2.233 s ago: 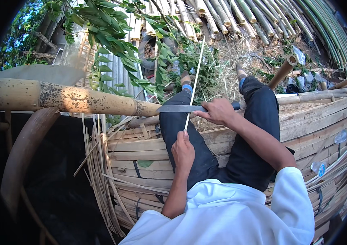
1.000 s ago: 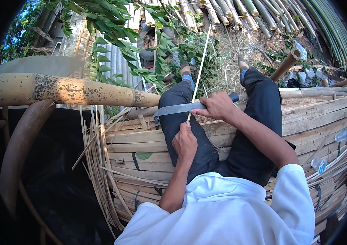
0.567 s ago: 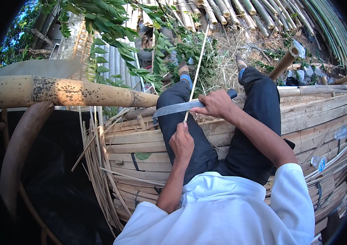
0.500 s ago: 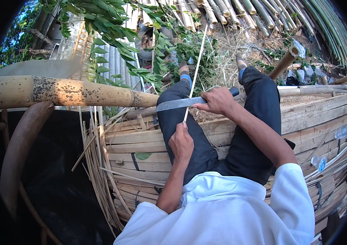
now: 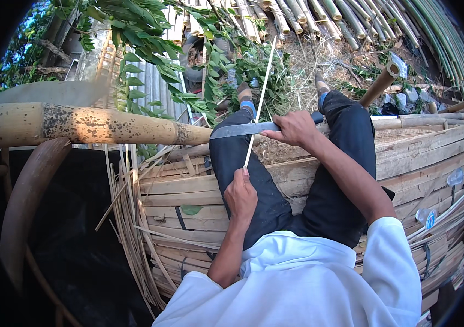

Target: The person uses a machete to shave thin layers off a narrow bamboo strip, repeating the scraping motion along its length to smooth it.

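My left hand (image 5: 241, 194) pinches the near end of a thin pale bamboo strip (image 5: 260, 92) that runs up and away over my left knee. My right hand (image 5: 294, 128) grips the handle of a long flat knife (image 5: 240, 130), whose blade lies crosswise to the left and meets the strip just above my left hand. I sit on a platform of split bamboo slats (image 5: 423, 158) with both legs in dark trousers stretched forward.
A thick mottled bamboo pole (image 5: 90, 124) lies across the left, its end near the blade tip. Loose thin strips (image 5: 128, 218) hang off the platform's left edge. Stacked bamboo poles (image 5: 346, 16) and leafy branches (image 5: 145, 43) lie ahead. A cut bamboo tube (image 5: 379, 84) leans at right.
The knife blade and my right hand have shifted slightly along the strip; my left hand keeps its pinch. The view has tilted a little, otherwise the posture is unchanged.
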Motion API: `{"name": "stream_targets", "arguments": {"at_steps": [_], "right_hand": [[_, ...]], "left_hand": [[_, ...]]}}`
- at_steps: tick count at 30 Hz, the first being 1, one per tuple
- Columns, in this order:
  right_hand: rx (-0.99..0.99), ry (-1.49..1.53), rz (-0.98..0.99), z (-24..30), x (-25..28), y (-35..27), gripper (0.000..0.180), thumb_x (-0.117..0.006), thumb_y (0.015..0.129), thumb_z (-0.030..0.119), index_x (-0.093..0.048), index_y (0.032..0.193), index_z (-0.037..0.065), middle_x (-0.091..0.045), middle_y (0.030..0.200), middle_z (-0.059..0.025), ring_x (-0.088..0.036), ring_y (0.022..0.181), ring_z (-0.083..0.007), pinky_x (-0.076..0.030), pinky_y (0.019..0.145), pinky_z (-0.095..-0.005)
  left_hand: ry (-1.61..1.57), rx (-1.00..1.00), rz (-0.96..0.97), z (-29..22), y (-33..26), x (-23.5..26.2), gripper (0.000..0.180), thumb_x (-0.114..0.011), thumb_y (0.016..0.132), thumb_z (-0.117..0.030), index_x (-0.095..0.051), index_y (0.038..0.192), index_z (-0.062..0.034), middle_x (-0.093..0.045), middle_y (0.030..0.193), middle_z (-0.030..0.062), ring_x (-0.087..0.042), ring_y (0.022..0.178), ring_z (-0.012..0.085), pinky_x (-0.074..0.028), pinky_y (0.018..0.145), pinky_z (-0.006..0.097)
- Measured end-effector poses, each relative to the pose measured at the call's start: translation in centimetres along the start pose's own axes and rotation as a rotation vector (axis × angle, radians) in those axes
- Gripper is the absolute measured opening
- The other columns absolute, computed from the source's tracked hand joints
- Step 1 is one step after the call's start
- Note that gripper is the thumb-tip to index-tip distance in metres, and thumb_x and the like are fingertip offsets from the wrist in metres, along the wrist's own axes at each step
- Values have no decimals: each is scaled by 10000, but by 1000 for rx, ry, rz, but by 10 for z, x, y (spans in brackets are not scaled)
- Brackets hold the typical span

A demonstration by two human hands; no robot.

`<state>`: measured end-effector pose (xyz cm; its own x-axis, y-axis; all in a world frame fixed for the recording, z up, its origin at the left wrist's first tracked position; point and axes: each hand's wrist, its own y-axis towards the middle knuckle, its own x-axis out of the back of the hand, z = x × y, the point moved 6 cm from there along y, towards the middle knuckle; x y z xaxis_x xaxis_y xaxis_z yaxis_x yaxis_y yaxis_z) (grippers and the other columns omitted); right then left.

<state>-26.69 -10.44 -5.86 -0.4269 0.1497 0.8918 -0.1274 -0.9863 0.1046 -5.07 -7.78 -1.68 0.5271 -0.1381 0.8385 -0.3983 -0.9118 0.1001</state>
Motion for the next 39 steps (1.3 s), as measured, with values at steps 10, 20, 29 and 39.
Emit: {"name": "stream_targets", "arguments": {"at_steps": [10,20,29,39], "right_hand": [[-239,21,-28,-43,14,13,693,-395,844,693,-673,681,79,-604,572,-152,-628,575,-327,-496,536,-428],[-409,10,-48,-66,10,17,704,-367,866,682,-674,732,62,-629,626,-175,-647,632,-345,-508,568,-458],[-503,47,-53,-79,19,19,706,-337,891,659,-649,752,41,-634,679,-191,-641,681,-353,-495,600,-455],[-698,204,-149,-146,-11,32,862,-244,868,724,-689,883,-14,-655,850,-261,-642,845,-398,-487,778,-466]], "left_hand": [[10,-28,31,8,-25,14,182,-468,953,-143,-523,818,-33,-543,600,198,-572,577,402,-399,482,472],[-22,-7,59,11,-56,33,203,-460,961,-157,-536,824,-29,-532,582,183,-552,526,386,-378,453,447],[14,10,116,21,-81,60,297,-416,983,-201,-528,798,3,-538,608,174,-552,549,378,-397,504,431],[-32,123,92,42,-99,92,350,-392,998,-249,-474,759,-8,-429,535,120,-452,460,246,-327,466,370]]}}
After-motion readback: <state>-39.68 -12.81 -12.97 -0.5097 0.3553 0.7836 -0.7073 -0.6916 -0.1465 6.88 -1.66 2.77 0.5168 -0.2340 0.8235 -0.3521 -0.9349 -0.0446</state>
